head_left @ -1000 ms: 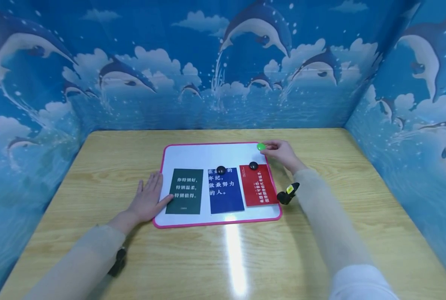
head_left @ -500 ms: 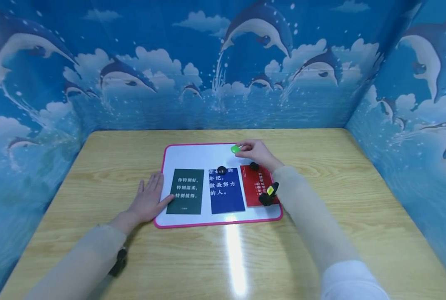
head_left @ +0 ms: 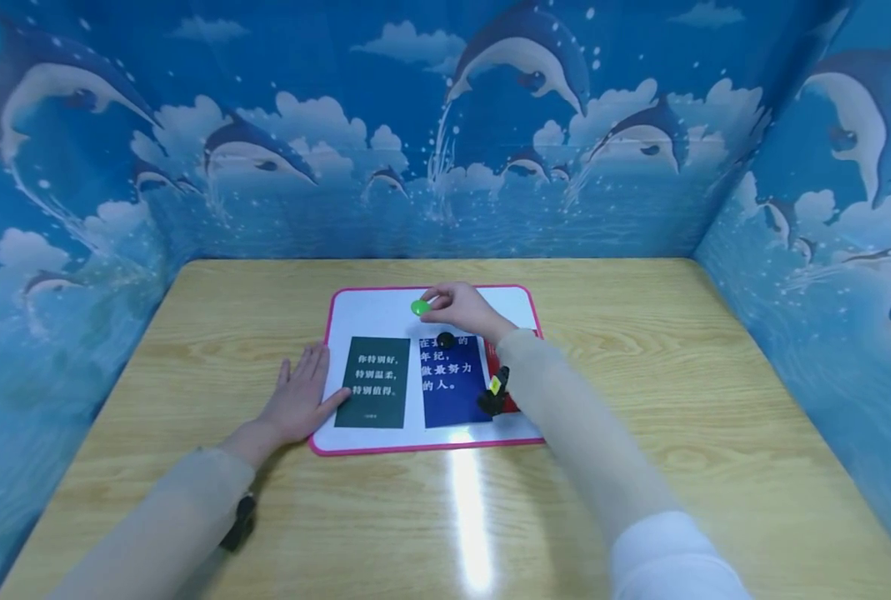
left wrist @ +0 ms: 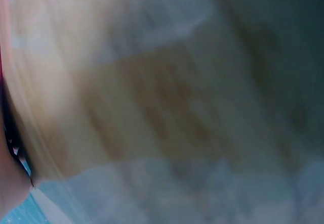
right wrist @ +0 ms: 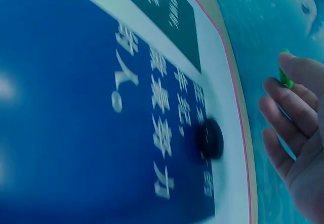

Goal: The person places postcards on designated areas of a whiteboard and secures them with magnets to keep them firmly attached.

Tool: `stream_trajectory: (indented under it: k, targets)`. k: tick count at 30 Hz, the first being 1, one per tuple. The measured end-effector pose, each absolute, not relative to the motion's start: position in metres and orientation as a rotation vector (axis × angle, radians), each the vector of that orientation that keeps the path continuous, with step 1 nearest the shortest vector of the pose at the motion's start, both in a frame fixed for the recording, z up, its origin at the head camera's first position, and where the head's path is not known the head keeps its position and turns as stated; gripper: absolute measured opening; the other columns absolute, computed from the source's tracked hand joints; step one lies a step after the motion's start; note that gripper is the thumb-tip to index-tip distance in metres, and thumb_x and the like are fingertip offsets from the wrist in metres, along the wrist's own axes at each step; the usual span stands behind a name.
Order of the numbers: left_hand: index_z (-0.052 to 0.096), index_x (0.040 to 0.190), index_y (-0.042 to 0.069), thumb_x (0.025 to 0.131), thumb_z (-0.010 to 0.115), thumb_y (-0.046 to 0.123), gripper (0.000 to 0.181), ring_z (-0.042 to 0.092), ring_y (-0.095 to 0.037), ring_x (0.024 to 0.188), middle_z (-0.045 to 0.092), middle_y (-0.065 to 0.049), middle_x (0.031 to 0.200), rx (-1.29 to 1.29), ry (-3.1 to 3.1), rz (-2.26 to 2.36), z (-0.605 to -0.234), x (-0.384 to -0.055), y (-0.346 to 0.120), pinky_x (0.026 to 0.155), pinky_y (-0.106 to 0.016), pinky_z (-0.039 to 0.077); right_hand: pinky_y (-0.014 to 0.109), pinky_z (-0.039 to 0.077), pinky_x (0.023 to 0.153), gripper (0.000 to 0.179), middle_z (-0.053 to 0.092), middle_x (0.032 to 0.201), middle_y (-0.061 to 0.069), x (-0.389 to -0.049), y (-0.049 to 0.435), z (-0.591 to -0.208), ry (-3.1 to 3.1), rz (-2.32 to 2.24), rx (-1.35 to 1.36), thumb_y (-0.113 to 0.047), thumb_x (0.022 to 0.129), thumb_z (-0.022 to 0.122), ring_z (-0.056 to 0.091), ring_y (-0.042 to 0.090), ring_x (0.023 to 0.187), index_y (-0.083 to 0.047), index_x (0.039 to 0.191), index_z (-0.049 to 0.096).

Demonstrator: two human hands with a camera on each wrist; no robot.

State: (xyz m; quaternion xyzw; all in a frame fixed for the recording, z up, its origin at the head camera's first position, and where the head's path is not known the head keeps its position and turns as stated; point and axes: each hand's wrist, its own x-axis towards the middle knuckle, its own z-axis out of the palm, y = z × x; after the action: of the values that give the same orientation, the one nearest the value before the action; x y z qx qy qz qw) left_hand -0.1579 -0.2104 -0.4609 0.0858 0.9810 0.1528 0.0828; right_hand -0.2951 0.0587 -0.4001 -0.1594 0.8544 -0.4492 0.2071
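Observation:
My right hand [head_left: 463, 310] pinches a round green magnet [head_left: 420, 307] between thumb and fingers, above the upper part of a pink-rimmed whiteboard [head_left: 370, 310]. Flat at the board's left edge rests my left hand [head_left: 297, 402], its thumb touching the dark green card [head_left: 372, 404]. A blue card [head_left: 453, 400] lies in the middle with a black round magnet [head_left: 446, 340] on its top edge. The red card [head_left: 493, 358] at the right is mostly covered by my right forearm. In the right wrist view the green magnet [right wrist: 286, 77] shows edge-on; the left wrist view is mostly blurred.
The board lies on a wood-grain table [head_left: 250, 308]. Blue dolphin-print cloth [head_left: 325, 217] stands behind the table and along both sides. A small black wrist camera [head_left: 494, 396] sits below my right wrist.
My right hand has carried the green magnet leftward across the top of the board, from its upper right corner to near the middle. The left hand has stayed in place.

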Motion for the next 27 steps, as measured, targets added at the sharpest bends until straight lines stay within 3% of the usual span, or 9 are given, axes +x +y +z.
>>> stream_trajectory:
  k: [5,13,27]
  targets:
    - [0.005,0.148,-0.004,0.095,0.043,0.049,0.085,0.002,-0.041,0.144,0.003,-0.024,0.156,0.253,2.927,0.459,-0.461,-0.158,-0.211,0.113,-0.062,-0.003,0.032,0.052,0.082,0.032,0.068,0.098,0.004,-0.292,0.037,-0.405,2.42,-1.192,-0.575,-0.025,0.082,0.072,0.062,0.017,0.091,-0.013,0.111,0.065]
    - [0.005,0.148,-0.004,0.095,0.042,0.05,0.085,0.002,-0.041,0.144,0.004,-0.023,0.156,0.241,2.93,0.452,-0.462,-0.159,-0.211,0.113,-0.062,-0.002,0.04,0.035,0.106,0.033,0.062,0.119,-0.001,-0.287,0.011,-0.417,2.555,-0.933,-0.67,-0.033,0.08,0.073,0.048,0.02,0.119,-0.019,0.11,0.068]
    - [0.005,0.148,-0.004,0.095,0.04,0.05,0.083,0.002,-0.04,0.144,0.003,-0.023,0.156,0.235,2.911,0.466,-0.457,-0.159,-0.209,0.113,-0.062,-0.002,0.042,0.028,0.106,0.034,0.06,0.122,-0.002,-0.283,-0.006,-0.432,2.684,-0.666,-0.727,-0.039,0.078,0.073,0.041,0.021,0.122,-0.021,0.107,0.069]
